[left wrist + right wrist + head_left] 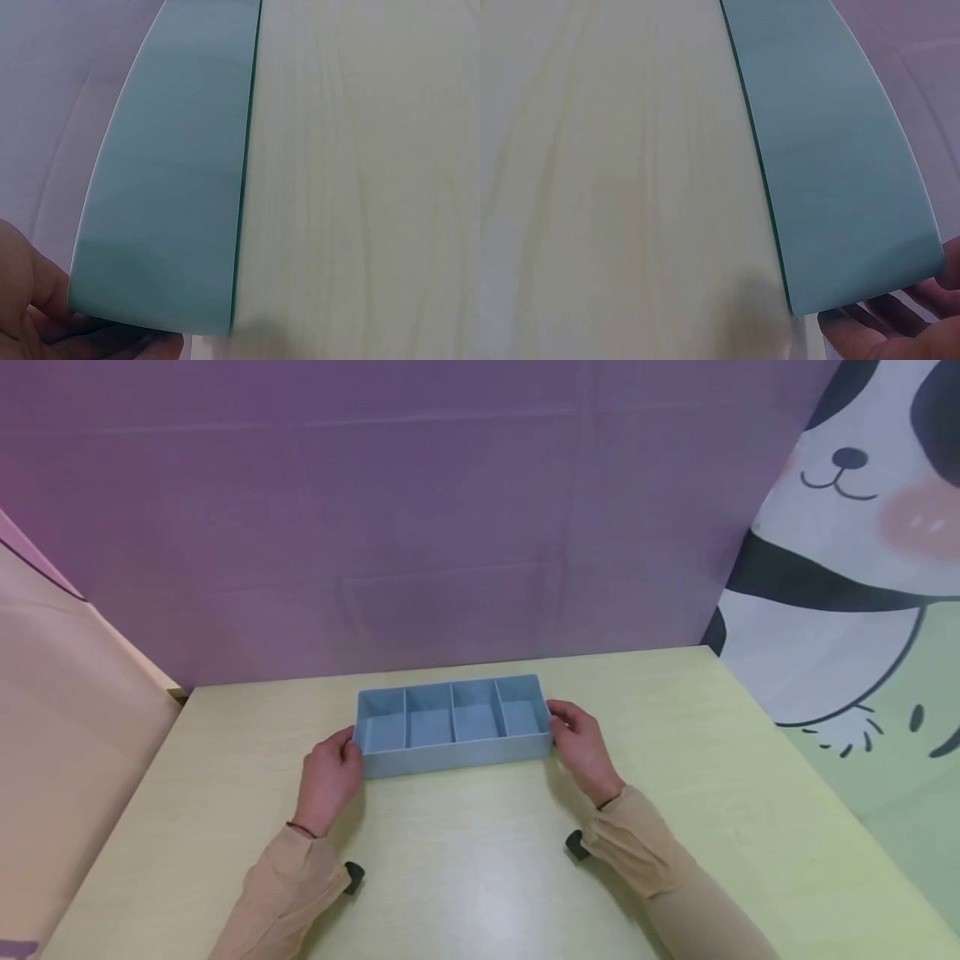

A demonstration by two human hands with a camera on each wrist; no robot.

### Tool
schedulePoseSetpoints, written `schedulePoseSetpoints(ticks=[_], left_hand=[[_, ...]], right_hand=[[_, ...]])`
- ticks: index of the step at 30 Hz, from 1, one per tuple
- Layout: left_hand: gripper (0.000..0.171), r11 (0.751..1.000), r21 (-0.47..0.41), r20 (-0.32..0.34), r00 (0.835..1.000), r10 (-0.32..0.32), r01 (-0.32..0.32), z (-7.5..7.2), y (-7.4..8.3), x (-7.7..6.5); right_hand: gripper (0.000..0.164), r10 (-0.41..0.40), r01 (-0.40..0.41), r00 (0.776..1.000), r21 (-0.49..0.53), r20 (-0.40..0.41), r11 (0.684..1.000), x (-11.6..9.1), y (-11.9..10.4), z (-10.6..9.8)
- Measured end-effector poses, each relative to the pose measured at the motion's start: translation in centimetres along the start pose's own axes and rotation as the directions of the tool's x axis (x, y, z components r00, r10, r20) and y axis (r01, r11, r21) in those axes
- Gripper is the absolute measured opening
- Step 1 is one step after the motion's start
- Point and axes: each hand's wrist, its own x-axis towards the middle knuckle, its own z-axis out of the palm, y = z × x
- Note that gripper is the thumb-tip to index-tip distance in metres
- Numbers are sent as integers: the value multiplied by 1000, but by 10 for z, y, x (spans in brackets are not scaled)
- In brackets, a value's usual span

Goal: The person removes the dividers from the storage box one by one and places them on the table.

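Observation:
A blue-grey storage box (457,756) with several compartments in one row stands on the table, its long front wall towards me. No items show in its compartments. My left hand (328,783) grips the box's left end, thumb by the front corner and fingers along the end wall. At the opposite end my right hand (587,753) holds the box in the same way. Up close in the left wrist view, the smooth front wall (165,180) meets the fingers at its lower end. The right wrist view has the fingertips (847,330) at the box's end.
The pale wood-grain table (465,877) reaches back to a purple cloth backdrop (450,527). On the right hangs a panda-print cloth (840,652), and a light cloth (75,752) hangs on the left. Small black pieces (576,845) stick out by both sleeve cuffs.

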Motion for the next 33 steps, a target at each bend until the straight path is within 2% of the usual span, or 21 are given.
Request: schedulePoseSetpoints(ticks=[15,21,25,33], left_hand=[[40,1000,-9,2,1000,6,-6,0,1,-2],[39,999,-53,-31,1000,4,-5,1,4,-4],[41,998,-52,-62,998,29,-32,3,8,-6],[40,994,42,-122,987,108,-103,7,15,-8]], right_hand=[[38,6,-6,1000,-12,6,1000,0,-1,1],[38,15,-15,1000,-8,6,1000,0,0,0],[37,15,-15,1000,-13,-4,1000,1,1,1],[37,11,-12,1000,-9,-17,1000,0,1,3]])
